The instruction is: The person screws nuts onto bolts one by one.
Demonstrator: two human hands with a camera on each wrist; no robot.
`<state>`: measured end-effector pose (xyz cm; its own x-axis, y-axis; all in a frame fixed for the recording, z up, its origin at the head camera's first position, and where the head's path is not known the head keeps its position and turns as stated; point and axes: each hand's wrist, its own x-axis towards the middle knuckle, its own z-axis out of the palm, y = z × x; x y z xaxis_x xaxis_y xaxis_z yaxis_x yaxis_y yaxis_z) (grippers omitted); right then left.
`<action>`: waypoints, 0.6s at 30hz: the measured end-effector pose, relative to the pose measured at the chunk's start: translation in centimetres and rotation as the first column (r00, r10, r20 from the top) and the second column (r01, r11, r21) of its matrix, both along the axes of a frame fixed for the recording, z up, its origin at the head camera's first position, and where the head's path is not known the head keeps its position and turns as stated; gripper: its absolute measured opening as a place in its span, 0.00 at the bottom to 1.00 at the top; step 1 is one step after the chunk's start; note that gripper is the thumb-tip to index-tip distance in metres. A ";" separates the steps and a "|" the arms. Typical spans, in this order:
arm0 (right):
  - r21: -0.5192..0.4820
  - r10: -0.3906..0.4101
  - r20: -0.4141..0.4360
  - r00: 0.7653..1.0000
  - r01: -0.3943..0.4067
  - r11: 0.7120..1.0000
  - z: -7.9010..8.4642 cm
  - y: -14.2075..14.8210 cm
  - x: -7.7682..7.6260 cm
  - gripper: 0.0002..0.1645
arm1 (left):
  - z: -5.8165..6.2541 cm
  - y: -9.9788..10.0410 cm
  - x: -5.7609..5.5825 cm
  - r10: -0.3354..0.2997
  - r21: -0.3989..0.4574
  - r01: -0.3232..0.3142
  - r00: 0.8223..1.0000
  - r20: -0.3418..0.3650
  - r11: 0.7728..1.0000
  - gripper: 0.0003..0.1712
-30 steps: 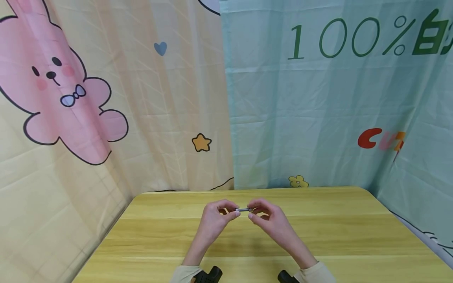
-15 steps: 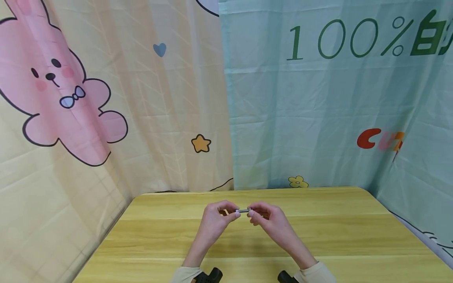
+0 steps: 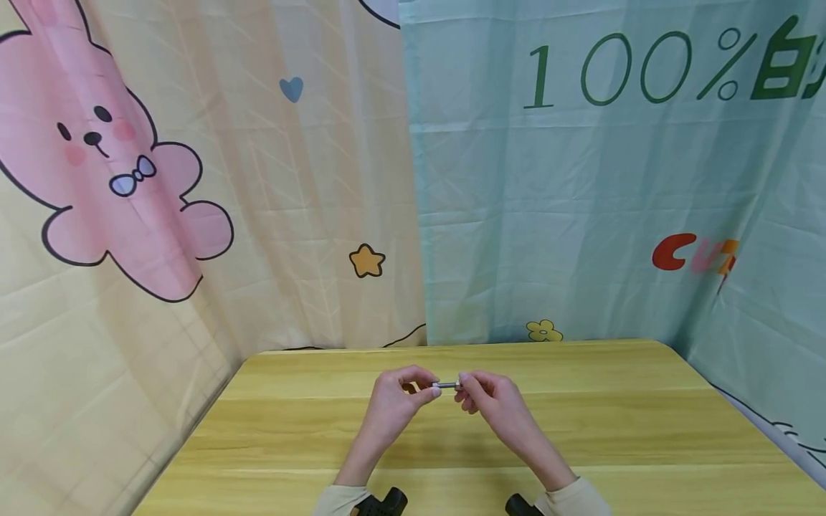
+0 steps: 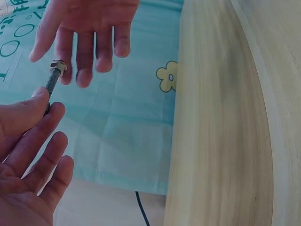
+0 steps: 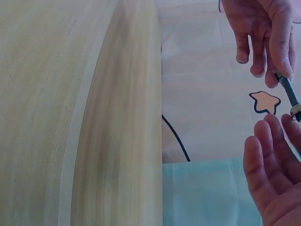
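Between thumb and index finger, my left hand pinches a dark metal bolt by one end of its threaded shaft. A shiny hex nut sits around the other end, towards my right hand. In the left wrist view the right index fingertip is right at the nut, while the thumb stands a little apart from it and the other fingers extend. The right wrist view catches the nut at its edge, beside the right fingertips. In the head view the bolt lies nearly level above the table.
Both hands are over a wooden table. Behind it hang a beige curtain and a teal curtain. Black wrist devices show at the cuffs. A dark line shows beside the table in the left wrist view.
My right thumb has moved up across the nut, from below it to above it in the head view. The left hand keeps its pinch on the bolt, shifted slightly right.
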<state>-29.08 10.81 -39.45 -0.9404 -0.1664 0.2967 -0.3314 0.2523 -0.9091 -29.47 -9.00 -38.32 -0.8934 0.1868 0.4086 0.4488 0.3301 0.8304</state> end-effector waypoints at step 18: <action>0.047 0.135 -0.118 0.984 -0.130 0.990 -0.2 0.5 -0.3 0.08 | 0.3 -0.1 0.0 0.025 -0.010 -0.025 1.000 0.012 1.000 0.03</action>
<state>-29.36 11.31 -39.62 -0.8668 -0.3010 0.3977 -0.4712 0.2332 -0.8506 -29.46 -9.11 -38.06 -0.9026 0.1679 0.3964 0.4305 0.3492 0.8323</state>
